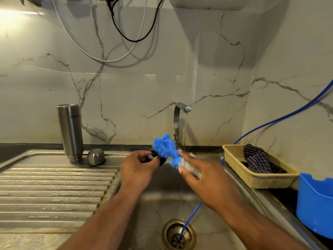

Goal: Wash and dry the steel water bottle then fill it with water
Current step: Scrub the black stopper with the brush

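Note:
The steel water bottle (70, 131) stands upside down at the back of the ribbed draining board, with its steel cap (96, 157) lying beside it. Over the sink bowl, my left hand (137, 170) grips a small black inner stopper (156, 158). My right hand (203, 179) holds a bottle brush (166, 148) with blue and white bristles, pressed against the stopper. A thin stream of water runs from the tap (181, 114) just behind the brush.
A beige plastic basket (259, 179) with a checked cloth (257, 159) sits right of the sink. A blue tub (315, 202) stands at the right edge. A blue hose (281, 118) runs down into the sink drain (178, 233). Cables hang on the marble wall.

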{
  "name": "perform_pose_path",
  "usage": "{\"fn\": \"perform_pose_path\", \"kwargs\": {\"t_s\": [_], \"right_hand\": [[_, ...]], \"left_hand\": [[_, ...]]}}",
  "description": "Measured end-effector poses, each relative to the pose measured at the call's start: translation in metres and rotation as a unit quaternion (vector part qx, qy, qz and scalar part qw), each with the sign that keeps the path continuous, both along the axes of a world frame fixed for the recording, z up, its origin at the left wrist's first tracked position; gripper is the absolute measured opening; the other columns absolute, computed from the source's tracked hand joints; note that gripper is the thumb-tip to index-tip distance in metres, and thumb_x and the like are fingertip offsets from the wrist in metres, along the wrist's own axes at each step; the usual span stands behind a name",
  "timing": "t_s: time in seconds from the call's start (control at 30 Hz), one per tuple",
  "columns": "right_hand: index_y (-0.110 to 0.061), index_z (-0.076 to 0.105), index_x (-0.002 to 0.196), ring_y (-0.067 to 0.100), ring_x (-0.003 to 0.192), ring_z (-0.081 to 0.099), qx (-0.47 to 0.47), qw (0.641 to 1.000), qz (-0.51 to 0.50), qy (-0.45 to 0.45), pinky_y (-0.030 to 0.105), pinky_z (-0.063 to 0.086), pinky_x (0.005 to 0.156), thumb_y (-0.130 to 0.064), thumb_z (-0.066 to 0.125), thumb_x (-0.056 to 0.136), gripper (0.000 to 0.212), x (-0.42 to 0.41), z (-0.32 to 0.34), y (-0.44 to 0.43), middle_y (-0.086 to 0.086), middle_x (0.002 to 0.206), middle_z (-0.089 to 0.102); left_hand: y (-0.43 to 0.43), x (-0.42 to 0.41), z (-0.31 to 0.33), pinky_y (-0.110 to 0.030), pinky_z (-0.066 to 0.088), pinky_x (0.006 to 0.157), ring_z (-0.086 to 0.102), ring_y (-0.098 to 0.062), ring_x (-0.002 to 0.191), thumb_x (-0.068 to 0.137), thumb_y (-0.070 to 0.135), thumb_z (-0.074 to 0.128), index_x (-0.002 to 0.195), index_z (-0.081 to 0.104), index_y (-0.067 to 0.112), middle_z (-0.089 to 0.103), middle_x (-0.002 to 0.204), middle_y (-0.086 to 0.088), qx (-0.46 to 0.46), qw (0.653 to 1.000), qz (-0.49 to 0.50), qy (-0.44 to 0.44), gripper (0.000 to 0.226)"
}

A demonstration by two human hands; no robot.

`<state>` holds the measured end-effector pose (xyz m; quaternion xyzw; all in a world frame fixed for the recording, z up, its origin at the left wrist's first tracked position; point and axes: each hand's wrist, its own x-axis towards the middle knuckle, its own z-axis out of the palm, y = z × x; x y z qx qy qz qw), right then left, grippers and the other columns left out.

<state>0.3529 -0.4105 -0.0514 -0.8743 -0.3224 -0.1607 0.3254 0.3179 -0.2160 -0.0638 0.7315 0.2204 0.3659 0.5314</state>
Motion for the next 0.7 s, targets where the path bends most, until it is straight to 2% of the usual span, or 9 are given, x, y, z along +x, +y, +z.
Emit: {"fn": "perform_pose_path", "kwargs": {"t_s": [0.07, 0.1, 0.2, 0.3, 0.37, 0.43, 0.53, 0.6, 0.7], "right_hand": [[-0.066, 0.032, 0.144, -0.003, 0.102, 0.064, -0.02, 1.0, 0.006, -0.008, 0.018, 0.054, 0.082, -0.06, 0.053, 0.097, 0.052, -0.001, 0.001, -0.001, -0.023, 0.136, 0.062], [-0.067, 0.032, 0.144, -0.003, 0.104, 0.063, -0.014, 1.0, 0.007, -0.011, 0.017, 0.053, 0.081, -0.061, 0.052, 0.097, 0.052, -0.001, 0.002, 0.001, -0.023, 0.136, 0.062], [-0.07, 0.03, 0.142, -0.003, 0.103, 0.062, 0.008, 1.0, 0.016, -0.022, 0.019, 0.053, 0.081, -0.061, 0.052, 0.097, 0.051, -0.001, 0.004, 0.008, -0.02, 0.132, 0.064], [-0.072, 0.026, 0.142, -0.001, 0.096, 0.064, -0.002, 0.999, 0.036, -0.028, 0.024, 0.058, 0.082, -0.062, 0.051, 0.097, 0.052, -0.005, 0.001, 0.005, -0.019, 0.128, 0.067], [-0.071, 0.026, 0.142, -0.004, 0.097, 0.062, -0.004, 0.999, 0.039, -0.028, 0.022, 0.057, 0.083, -0.062, 0.051, 0.096, 0.053, -0.003, -0.001, 0.0, -0.023, 0.134, 0.062], [-0.071, 0.028, 0.141, -0.008, 0.099, 0.06, 0.016, 0.999, 0.04, -0.026, 0.02, 0.055, 0.087, -0.062, 0.053, 0.096, 0.052, 0.003, 0.0, 0.0, -0.024, 0.137, 0.06], [-0.073, 0.028, 0.14, -0.007, 0.102, 0.06, 0.048, 0.997, 0.052, -0.029, 0.025, 0.056, 0.089, -0.06, 0.055, 0.095, 0.054, 0.007, 0.0, 0.004, -0.021, 0.128, 0.066], [-0.076, 0.024, 0.139, -0.006, 0.1, 0.06, 0.036, 0.996, 0.064, -0.051, 0.027, 0.056, 0.087, -0.061, 0.055, 0.094, 0.056, 0.007, -0.001, 0.003, -0.021, 0.118, 0.067], [-0.076, 0.02, 0.14, -0.001, 0.096, 0.058, 0.001, 0.993, 0.06, -0.1, 0.027, 0.055, 0.082, -0.064, 0.051, 0.093, 0.057, 0.01, -0.005, -0.003, -0.019, 0.112, 0.065]], "left_hand": [[0.011, -0.001, -0.002, -0.039, 0.064, 0.074, 0.075, -0.013, 0.08, 0.069, 0.041, 0.089, 0.097, 0.076, 0.027, 0.077, 0.081, 0.007, -0.026, 1.0, -0.003, -0.002, 0.034], [0.011, -0.002, -0.003, -0.043, 0.064, 0.077, 0.075, -0.014, 0.08, 0.071, 0.04, 0.089, 0.097, 0.076, 0.026, 0.077, 0.081, 0.007, -0.027, 0.999, -0.024, -0.002, 0.033], [-0.005, -0.002, -0.002, -0.042, 0.063, 0.082, 0.076, -0.019, 0.084, 0.084, 0.025, 0.082, 0.101, 0.076, 0.019, 0.078, 0.084, 0.001, -0.052, 0.994, -0.097, -0.02, 0.019], [-0.007, -0.004, 0.007, -0.042, 0.06, 0.087, 0.073, -0.025, 0.086, 0.096, 0.018, 0.068, 0.101, 0.073, 0.006, 0.077, 0.092, -0.011, -0.209, 0.968, -0.123, -0.064, 0.014], [-0.001, -0.008, 0.015, -0.04, 0.059, 0.083, 0.066, -0.023, 0.079, 0.102, 0.018, 0.058, 0.105, 0.068, 0.0, 0.071, 0.092, -0.017, -0.347, 0.922, -0.135, -0.107, 0.021], [0.001, -0.01, 0.017, -0.035, 0.056, 0.073, 0.06, -0.017, 0.072, 0.106, 0.022, 0.049, 0.111, 0.063, 0.001, 0.065, 0.088, -0.014, -0.419, 0.883, -0.156, -0.141, 0.026], [-0.01, -0.007, 0.013, -0.027, 0.051, 0.056, 0.052, -0.01, 0.056, 0.109, 0.029, 0.038, 0.116, 0.063, 0.007, 0.064, 0.076, -0.006, -0.407, 0.887, -0.19, -0.107, 0.034], [-0.012, -0.007, 0.016, -0.023, 0.043, 0.045, 0.044, -0.009, 0.049, 0.11, 0.03, 0.03, 0.112, 0.062, 0.01, 0.058, 0.066, -0.002, -0.414, 0.883, -0.195, -0.109, 0.038], [0.0, -0.012, 0.025, -0.022, 0.029, 0.038, 0.033, -0.009, 0.043, 0.11, 0.029, 0.026, 0.102, 0.059, 0.012, 0.046, 0.057, 0.0, -0.446, 0.864, -0.183, -0.145, 0.038]]}}
